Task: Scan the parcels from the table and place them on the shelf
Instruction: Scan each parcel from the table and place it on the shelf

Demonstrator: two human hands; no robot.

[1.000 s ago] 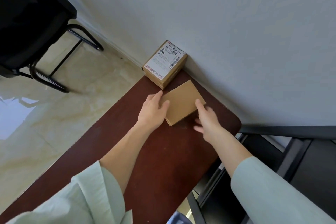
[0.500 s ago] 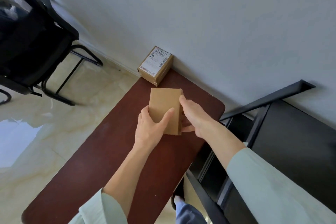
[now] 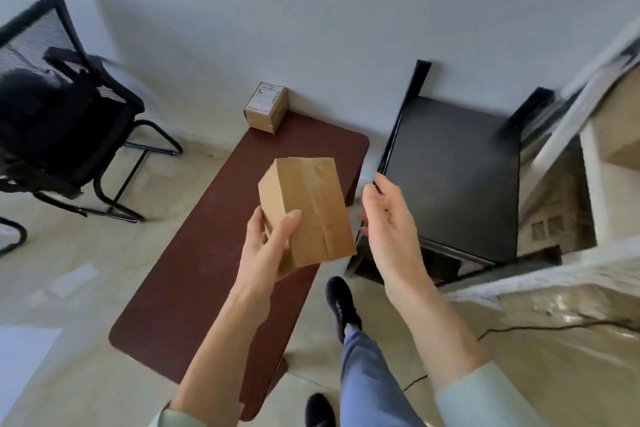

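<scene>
My left hand (image 3: 266, 246) grips a plain brown cardboard parcel (image 3: 308, 208) at its lower left corner and holds it up above the dark red table (image 3: 214, 253). The parcel's taped side faces me and no label shows. My right hand (image 3: 388, 218) hovers just right of the parcel, fingers relaxed, touching nothing. A second parcel (image 3: 266, 107) with a white label on top stands at the table's far end against the wall. The black shelf (image 3: 453, 177) is right of the table.
A black mesh chair (image 3: 59, 121) with a dark bag on it stands at the left. Wrapped boxes and furniture (image 3: 588, 191) crowd the right side. A cable (image 3: 540, 328) runs over the floor. My leg and dark shoes (image 3: 341, 305) are between table and shelf.
The parcel has been lifted off the table and now rests in my left hand alone. My right hand has let go of it and moved right. The view has pulled back.
</scene>
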